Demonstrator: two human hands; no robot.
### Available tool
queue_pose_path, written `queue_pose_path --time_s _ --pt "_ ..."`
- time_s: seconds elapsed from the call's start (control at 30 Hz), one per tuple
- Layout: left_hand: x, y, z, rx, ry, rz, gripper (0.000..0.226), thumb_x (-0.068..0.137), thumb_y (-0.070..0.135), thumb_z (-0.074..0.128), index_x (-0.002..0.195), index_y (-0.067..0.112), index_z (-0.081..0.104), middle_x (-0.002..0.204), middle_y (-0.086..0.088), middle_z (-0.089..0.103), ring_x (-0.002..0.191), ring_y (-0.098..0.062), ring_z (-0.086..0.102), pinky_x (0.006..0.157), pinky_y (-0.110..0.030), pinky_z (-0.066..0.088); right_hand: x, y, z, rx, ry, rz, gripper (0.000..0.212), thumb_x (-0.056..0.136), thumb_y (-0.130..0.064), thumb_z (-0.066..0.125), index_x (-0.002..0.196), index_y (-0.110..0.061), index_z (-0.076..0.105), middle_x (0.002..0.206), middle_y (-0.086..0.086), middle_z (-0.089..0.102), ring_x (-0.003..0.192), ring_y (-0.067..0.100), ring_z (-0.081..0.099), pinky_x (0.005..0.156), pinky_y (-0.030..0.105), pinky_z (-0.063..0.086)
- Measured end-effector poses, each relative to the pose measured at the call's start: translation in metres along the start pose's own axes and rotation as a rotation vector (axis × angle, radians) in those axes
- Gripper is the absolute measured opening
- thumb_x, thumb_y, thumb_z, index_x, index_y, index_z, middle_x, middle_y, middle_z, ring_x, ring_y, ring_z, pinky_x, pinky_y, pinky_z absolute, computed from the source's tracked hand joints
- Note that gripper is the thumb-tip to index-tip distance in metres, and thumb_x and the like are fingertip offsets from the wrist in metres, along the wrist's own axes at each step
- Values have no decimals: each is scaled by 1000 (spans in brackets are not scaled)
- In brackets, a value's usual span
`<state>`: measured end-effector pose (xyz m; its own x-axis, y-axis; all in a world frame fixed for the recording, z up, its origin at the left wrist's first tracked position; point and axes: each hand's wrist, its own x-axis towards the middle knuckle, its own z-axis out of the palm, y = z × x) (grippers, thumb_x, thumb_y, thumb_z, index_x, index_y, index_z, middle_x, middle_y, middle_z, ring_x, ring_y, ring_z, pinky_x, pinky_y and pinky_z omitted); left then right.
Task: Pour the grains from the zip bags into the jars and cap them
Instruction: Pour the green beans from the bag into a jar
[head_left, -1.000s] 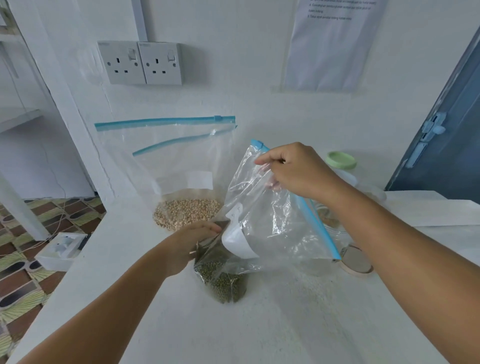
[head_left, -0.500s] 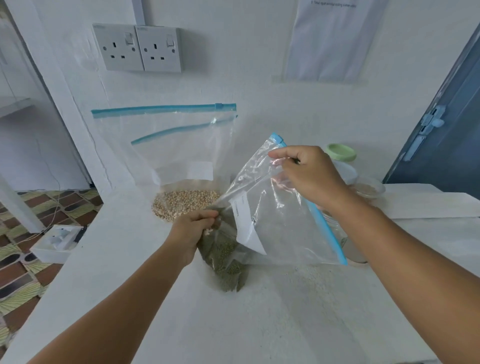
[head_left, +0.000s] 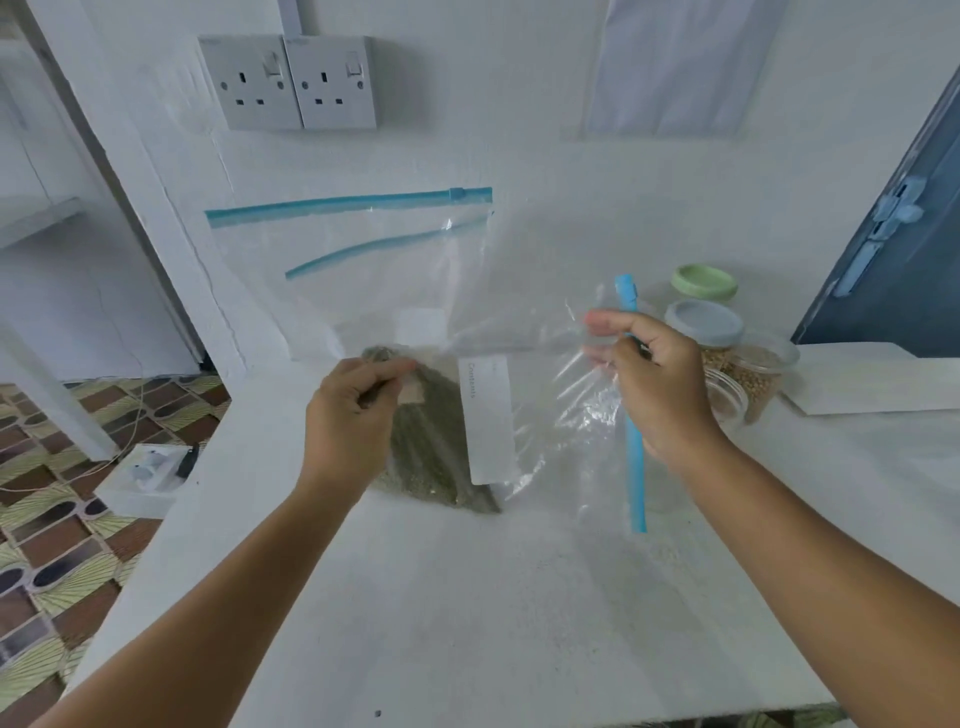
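Note:
A clear zip bag of green grains (head_left: 441, 447) with a white label hangs tilted over the white table (head_left: 467, 623). My left hand (head_left: 348, 415) pinches its bottom corner. My right hand (head_left: 654, 384) grips its blue zip edge. Behind it, further zip bags (head_left: 353, 249) with blue zips lean on the wall. To the right stand a glass jar with a grey lid (head_left: 706, 325), a jar with a green lid (head_left: 704, 282) and an open jar holding beige grains (head_left: 753, 379).
Wall sockets (head_left: 291, 83) sit above the leaning bags. A white paper (head_left: 872, 379) lies on the table at the right, beside a blue door (head_left: 893, 249). The table's left edge drops to a patterned floor with a white box (head_left: 145, 478).
Both hands have lifted and turned the green-grain bag so its zip edge now points down at the right. My left hand rose with the bottom corner. The view moved closer.

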<state>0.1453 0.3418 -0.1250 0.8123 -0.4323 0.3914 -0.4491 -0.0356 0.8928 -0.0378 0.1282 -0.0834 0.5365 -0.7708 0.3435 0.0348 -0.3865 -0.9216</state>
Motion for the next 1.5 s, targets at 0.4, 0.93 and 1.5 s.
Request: queue_pose_path --time_s 0.4,0.93,1.5 --pt "-5 -10 -10 -243 45 -226 14 107 30 59 120 27 59 100 -8 77 96 -15 71 84 -30 51 -16 9 17 -26 -24 -28 24 97 -17 68 108 -36 78 107 -11 73 100 9 70 98 43 58" --pt "26 -15 -34 -5 -133 -401 19 90 12 80 109 15 76 75 0 72 61 1 61 60 -15 45 -22 5 14 -24 69 -14 40 105 -7 52 107 -40 75 112 -11 76 93 10 76 92 44 61" --pt "50 -4 -32 -256 -258 -457 20 95 7 74 113 14 67 87 -2 76 78 -17 69 78 -34 53 -40 3 7 -141 193 4 36 103 -8 53 117 -31 78 104 -14 76 88 1 68 76 25 54"
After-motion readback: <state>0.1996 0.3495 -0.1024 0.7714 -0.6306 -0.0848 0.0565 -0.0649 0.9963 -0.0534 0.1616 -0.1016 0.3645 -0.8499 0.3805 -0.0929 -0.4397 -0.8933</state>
